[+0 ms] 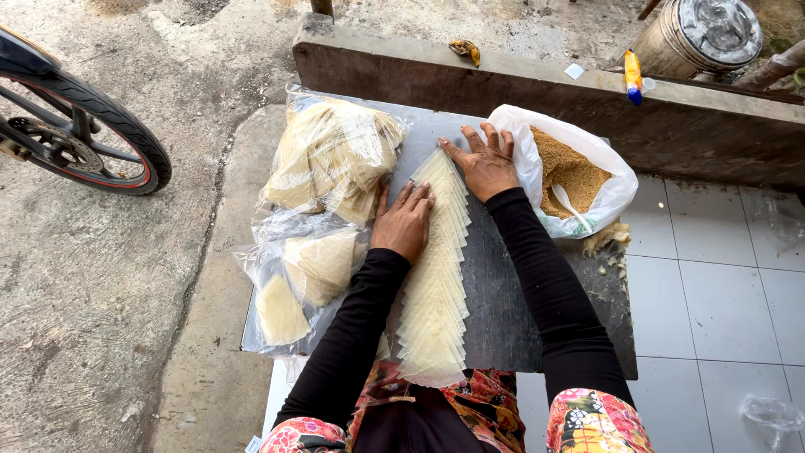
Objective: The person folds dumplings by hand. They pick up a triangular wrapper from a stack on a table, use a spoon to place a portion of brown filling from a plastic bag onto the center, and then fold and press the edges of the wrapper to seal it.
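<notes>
Both hands lie flat, fingers spread, grasping nothing — the left hand (405, 220) pressing the middle of a fanned row of pale thin wrapper sheets (436, 285), the right hand (486, 164) on the row's far tip, apparently to keep the overlapping sheets aligned. That row runs down the centre of a dark board (503, 310) to its near edge. Along the board's left edge sit clear plastic bags of wrappers (331, 159); at its far right corner, a white bag of brown crumbly filling (570, 172) — open-topped, with a spoon (570, 205) inside.

Two hands (406, 220) (485, 163), three clear bags of wrappers (334, 159) (323, 262) (281, 312), one white bag of filling (579, 172), one spoon (570, 205).
</notes>
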